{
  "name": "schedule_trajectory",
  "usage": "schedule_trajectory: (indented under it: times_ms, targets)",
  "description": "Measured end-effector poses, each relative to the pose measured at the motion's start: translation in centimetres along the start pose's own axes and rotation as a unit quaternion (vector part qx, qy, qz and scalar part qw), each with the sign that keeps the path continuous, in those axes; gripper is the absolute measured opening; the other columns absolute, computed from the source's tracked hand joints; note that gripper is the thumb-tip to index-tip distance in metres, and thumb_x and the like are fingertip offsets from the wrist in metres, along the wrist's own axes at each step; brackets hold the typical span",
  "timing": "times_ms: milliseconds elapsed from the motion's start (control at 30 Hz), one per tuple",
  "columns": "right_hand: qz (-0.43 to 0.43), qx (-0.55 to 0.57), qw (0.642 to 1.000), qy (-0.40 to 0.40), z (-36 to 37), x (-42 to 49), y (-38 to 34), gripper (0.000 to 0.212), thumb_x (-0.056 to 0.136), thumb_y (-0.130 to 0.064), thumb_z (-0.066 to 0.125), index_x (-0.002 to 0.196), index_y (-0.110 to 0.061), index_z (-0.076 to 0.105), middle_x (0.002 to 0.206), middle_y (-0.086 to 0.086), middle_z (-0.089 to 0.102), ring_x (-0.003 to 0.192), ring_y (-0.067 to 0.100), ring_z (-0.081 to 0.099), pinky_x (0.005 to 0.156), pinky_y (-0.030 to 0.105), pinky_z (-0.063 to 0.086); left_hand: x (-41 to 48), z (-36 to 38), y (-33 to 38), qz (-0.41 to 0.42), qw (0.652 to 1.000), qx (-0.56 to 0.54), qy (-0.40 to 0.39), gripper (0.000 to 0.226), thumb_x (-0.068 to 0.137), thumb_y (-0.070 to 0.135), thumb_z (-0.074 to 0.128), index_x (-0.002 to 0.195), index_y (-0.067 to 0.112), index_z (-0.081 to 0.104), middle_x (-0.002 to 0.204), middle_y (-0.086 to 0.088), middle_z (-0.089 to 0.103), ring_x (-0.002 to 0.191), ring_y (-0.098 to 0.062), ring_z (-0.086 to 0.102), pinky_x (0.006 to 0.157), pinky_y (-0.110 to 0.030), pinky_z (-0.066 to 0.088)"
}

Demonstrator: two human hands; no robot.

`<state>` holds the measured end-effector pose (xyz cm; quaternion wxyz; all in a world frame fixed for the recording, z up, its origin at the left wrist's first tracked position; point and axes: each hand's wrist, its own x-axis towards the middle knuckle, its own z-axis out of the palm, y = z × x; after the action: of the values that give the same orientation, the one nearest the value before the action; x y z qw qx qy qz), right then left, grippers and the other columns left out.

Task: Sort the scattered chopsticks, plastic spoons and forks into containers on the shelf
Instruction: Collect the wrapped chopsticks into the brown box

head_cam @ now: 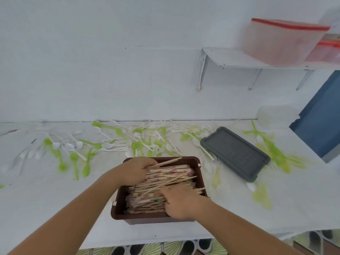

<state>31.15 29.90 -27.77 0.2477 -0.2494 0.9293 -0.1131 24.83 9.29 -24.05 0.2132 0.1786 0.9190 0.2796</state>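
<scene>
1. While the chopsticks (165, 183) lay heaped lengthwise in the brown bin (139, 219) on the bench (36, 190), the left hand (135, 172) curled round their left ends and the right hand (181, 201) dug curled fingers into the pile's near side.
2. Thin, stiff and light, they looked likely to slide and fan out; a bundle squeezed near its middle should hold best.
3. Green and white plastic spoons and forks (139, 142) lay scattered behind, with the shelf (235, 58) up right.
</scene>
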Motion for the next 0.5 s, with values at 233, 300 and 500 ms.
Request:
schedule_trajectory:
  times_ms: [233,300,500]
  targets:
    - [-0.035,0.138,0.986,0.089,2.5,1.4,0.4,0.056,0.089,0.001,0.055,0.141,-0.020,0.062,0.134,0.005,0.055,0.122,0.024,0.050,0.106,0.032,0.047,2.4,2.9,-0.9,0.006,0.996,-0.019,0.083,0.033,0.097,0.008,0.064,0.112,0.035,0.076,0.102,0.014,0.069,0.092,0.010,0.063,0.076,0.000,0.041]
    - [-0.048,0.117,0.981,0.148,3.0,1.6,1.0,0.045,0.091,-0.004,0.057,0.132,-0.017,0.070,0.127,0.003,0.060,0.117,0.022,0.053,0.103,0.034,0.050,2.7,3.0,-1.3,0.001,0.995,-0.008,0.098,0.028,0.095,0.009,0.067,0.108,0.032,0.078,0.097,0.014,0.070,0.087,0.009,0.064,0.071,0.000,0.042]
    - [-0.063,0.026,0.976,0.207,4.1,0.5,2.6,0.035,0.084,-0.010,0.054,0.109,-0.010,0.078,0.105,0.004,0.066,0.101,0.025,0.058,0.086,0.028,0.050,2.4,4.1,-1.8,-0.009,0.995,0.065,0.076,0.022,0.092,0.023,0.075,0.111,0.030,0.079,0.094,0.016,0.072,0.081,0.005,0.063,0.070,-0.002,0.041]
